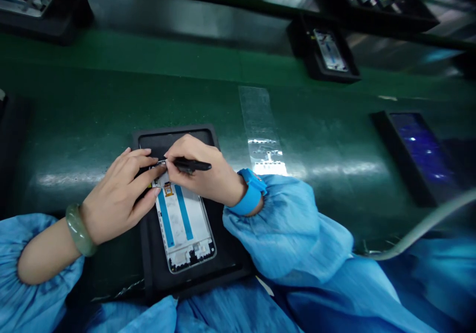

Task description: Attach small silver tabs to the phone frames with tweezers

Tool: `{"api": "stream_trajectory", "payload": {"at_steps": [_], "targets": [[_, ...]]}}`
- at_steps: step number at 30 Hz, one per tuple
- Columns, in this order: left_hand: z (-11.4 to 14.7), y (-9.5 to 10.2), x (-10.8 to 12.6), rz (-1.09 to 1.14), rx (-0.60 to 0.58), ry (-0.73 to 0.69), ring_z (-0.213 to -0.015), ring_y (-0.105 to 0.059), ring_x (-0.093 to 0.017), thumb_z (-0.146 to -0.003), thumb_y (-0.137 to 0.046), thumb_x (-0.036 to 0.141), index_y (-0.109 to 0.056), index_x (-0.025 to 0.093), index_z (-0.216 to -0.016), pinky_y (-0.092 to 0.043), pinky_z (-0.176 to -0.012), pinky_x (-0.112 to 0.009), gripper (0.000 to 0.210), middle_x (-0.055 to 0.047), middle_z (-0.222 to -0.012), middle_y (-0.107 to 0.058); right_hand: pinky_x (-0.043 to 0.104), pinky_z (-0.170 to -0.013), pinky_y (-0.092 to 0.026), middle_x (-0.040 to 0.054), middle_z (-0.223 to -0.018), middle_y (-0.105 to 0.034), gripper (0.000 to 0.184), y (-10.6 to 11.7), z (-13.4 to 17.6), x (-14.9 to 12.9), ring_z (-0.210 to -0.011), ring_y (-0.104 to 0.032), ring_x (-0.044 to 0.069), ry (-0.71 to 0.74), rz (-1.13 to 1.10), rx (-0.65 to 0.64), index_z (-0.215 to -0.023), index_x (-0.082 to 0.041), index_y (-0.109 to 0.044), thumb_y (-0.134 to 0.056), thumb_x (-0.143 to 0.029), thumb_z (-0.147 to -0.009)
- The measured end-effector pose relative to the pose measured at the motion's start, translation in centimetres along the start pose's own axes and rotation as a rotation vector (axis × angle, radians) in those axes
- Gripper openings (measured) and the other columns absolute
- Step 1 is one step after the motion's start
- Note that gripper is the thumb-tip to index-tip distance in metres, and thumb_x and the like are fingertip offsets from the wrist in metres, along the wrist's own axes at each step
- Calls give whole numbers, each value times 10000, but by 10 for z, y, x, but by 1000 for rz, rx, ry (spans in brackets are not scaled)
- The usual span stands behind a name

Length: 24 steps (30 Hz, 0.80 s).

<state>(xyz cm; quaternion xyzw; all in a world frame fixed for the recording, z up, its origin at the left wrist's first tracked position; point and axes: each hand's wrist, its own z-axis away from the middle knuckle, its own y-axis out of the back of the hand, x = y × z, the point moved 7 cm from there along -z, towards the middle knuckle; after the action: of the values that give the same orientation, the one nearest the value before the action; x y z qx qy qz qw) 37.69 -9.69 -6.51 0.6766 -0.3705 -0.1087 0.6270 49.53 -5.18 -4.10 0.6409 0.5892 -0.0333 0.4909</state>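
Observation:
A phone frame (185, 224) with a white back and two blue adhesive strips lies in a black tray (148, 268). My left hand (124, 189) rests over its upper left end, fingers stretched and apart, with the fingertips touching the phone near small parts. An orange flex cable (168, 190) shows just below those fingers. Pinched in the fingers of my right hand (206, 167) is a black pen-like tool (193, 165). Its working tip is hidden by the fingers at the phone's upper end.
A clear plastic strip (260, 120) lies on the green bench (92, 105) to the right of the tray. Farther off are a black holder with another phone frame (330, 50), a dark box with a purple top (424, 147), and a black tray (70, 18). A pale cable (427, 229) curves in at right.

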Motion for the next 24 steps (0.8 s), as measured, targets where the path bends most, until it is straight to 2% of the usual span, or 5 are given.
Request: {"api": "stream_trajectory", "payload": {"at_steps": [7, 11, 20, 24], "targets": [[1, -1, 0, 19, -7, 19, -1267, -372, -281, -868, -489, 245, -468, 155, -1232, -320, -1067, -545, 376, -120, -1197, -501, 202, -624, -474, 1, -806, -586, 44, 7, 0, 12, -729, -579, 87, -113, -149, 75, -820, -180, -527, -553, -149, -803], [1, -1, 1, 16, -12, 19, -1276, -359, -280, -871, -484, 246, -475, 156, -1230, -319, -1068, -543, 370, -121, -1199, -499, 240, -696, -490, 3, -826, -601, 60, 4, 1, 11, -782, -590, 105, -102, -146, 61, -827, -192, -528, -554, -145, -799], [0, -1, 1, 22, -1, 8, -1279, -357, -282, -855, -501, 229, -486, 144, -1209, -318, -1070, -536, 364, -125, -1175, -500, 254, -723, -504, 26, -845, -615, 61, -1, 1, 4, -818, -597, 119, -12, -90, 12, -847, -184, -513, -533, -132, -822], [0, -1, 0, 23, -4, 18, -1279, -361, -287, -853, -494, 231, -500, 160, -1195, -315, -1070, -540, 350, -121, -1176, -503, 250, -728, -503, 22, -851, -615, 48, -3, 0, 4, -823, -597, 116, -23, -83, 0, -848, -189, -511, -513, -143, -834]]}}
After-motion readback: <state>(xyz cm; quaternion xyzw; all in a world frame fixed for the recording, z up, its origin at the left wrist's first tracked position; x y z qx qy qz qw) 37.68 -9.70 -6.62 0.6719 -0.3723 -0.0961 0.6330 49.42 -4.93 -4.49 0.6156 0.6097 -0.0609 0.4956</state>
